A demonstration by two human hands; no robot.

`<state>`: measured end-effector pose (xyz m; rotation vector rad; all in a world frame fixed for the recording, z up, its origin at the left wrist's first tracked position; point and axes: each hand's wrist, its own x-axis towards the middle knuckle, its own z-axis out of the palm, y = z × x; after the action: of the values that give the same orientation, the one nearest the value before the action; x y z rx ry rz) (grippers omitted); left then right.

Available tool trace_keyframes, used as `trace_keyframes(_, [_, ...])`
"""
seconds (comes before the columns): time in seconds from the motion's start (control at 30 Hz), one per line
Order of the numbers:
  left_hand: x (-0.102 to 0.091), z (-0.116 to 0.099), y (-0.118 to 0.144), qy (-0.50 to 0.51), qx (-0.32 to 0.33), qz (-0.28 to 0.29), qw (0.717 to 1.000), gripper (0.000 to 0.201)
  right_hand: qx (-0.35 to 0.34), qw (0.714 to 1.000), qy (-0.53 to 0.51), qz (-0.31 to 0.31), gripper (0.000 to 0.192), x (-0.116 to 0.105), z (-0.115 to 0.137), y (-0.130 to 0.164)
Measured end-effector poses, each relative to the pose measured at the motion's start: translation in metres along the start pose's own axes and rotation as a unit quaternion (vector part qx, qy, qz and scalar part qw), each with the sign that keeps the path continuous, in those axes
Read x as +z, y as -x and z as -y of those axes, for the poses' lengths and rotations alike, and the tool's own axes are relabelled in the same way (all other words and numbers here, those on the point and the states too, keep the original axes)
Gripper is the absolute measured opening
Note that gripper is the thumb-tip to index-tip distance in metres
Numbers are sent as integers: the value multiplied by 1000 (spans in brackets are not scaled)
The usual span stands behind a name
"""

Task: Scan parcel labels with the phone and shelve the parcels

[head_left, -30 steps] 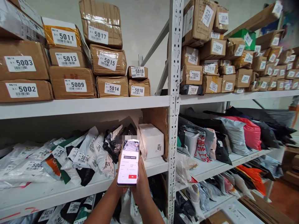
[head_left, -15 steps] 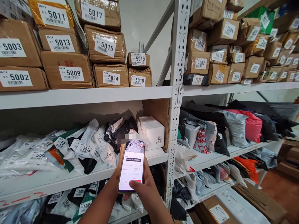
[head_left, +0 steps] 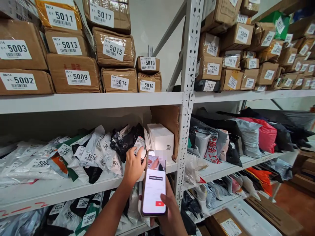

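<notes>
Shelving, hands outstretched, phone in right

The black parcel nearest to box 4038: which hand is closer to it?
Left. The left hand is at the lower right of the black parcel, fingers by a label; the right hand is lower, farther right, holding the phone.

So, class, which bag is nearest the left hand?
The black bag left of white box 4038: the left hand is at its label; others lie farther.

Ctn is mkd 5009, wht box 4038, plstc bag 5018.
</notes>
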<state>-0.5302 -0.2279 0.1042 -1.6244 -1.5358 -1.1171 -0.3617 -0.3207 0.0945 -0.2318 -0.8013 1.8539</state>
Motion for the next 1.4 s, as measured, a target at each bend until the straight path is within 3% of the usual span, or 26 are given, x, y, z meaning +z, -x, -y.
trace_keyframes(0.1, [-1, -1, 1, -50, 26, -82, 995, 44, -23, 998, 6, -53, 93, -21, 9, 6])
trace_keyframes(0.27, [-4, -1, 5, -61, -18, -153, 986, 49, -42, 994, 35, -92, 92, -47, 23, 15])
trace_keyframes(0.43, [-5, 3, 6, -73, -49, -159, 983, 47, -65, 989, 20, -129, 91, -49, 27, 26])
trace_keyframes(0.57, [-5, 2, 6, -21, 38, -147, 988, 27, -55, 990, 15, -127, 99, -50, 27, 33])
trace_keyframes(0.63, [-5, 0, 4, -4, 103, -127, 986, 13, -56, 991, 10, -122, 104, -52, 28, 35])
trace_keyframes(0.73, [-8, -3, -6, 2, 171, -65, 983, 22, -55, 992, 8, -109, 110, -57, 30, 38])
trace_keyframes(0.8, [-12, -6, -15, -11, 140, -52, 989, 25, -58, 993, 8, -103, 110, -60, 32, 40])
trace_keyframes(0.93, [-22, -14, -31, -70, -36, -38, 996, 12, -69, 992, 8, -102, 105, -69, 35, 45])
trace_keyframes(1.0, [-23, -18, -36, -87, -18, -19, 996, 14, -65, 992, 11, -105, 104, -74, 36, 48])
trace_keyframes(1.1, [-19, -20, -42, -76, 52, 40, 995, 37, -57, 992, 11, -114, 109, -79, 38, 50])
trace_keyframes(1.23, [-14, -23, -52, -87, -17, 118, 989, 42, -39, 990, 10, -135, 116, -83, 40, 51])
trace_keyframes(1.4, [-10, -27, -65, -95, -56, 139, 984, 33, -28, 990, 14, -139, 117, -88, 36, 49])
